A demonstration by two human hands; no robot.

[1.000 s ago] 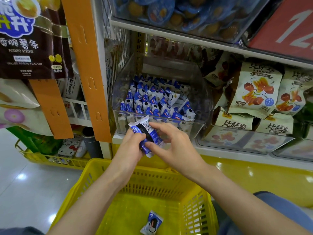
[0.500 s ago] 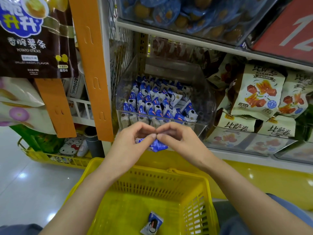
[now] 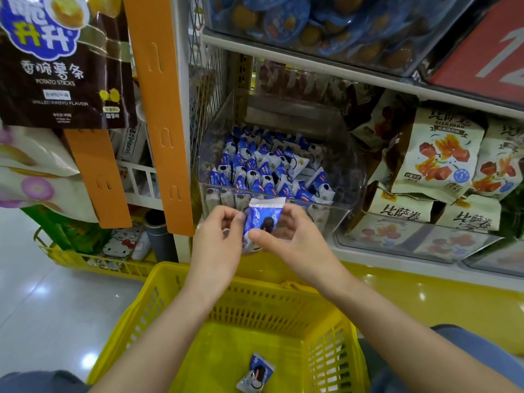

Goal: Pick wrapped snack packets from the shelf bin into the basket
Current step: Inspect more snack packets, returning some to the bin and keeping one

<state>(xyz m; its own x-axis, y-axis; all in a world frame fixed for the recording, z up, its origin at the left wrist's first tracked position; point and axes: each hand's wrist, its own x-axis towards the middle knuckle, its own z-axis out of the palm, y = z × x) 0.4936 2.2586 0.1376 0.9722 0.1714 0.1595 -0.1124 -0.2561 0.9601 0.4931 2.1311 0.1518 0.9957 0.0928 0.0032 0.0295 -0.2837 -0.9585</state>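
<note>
The person is wearing plain blue-grey cloth (image 3: 467,353), which is showing well behind the right hand (image 3: 289,242), just beyond the right forearm (image 3: 397,330). A darker patch (image 3: 37,382) of similar cloth is showing far behind the left hand (image 3: 218,251), beside the left forearm (image 3: 158,336). Which garment this is cannot be told. Both forearms are showing bare back from the wrists

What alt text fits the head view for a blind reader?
The left hand and right hand hold one blue-and-white snack packet before a clear shelf bin of similar packets. Below, a yellow basket holds a second packet.
</note>
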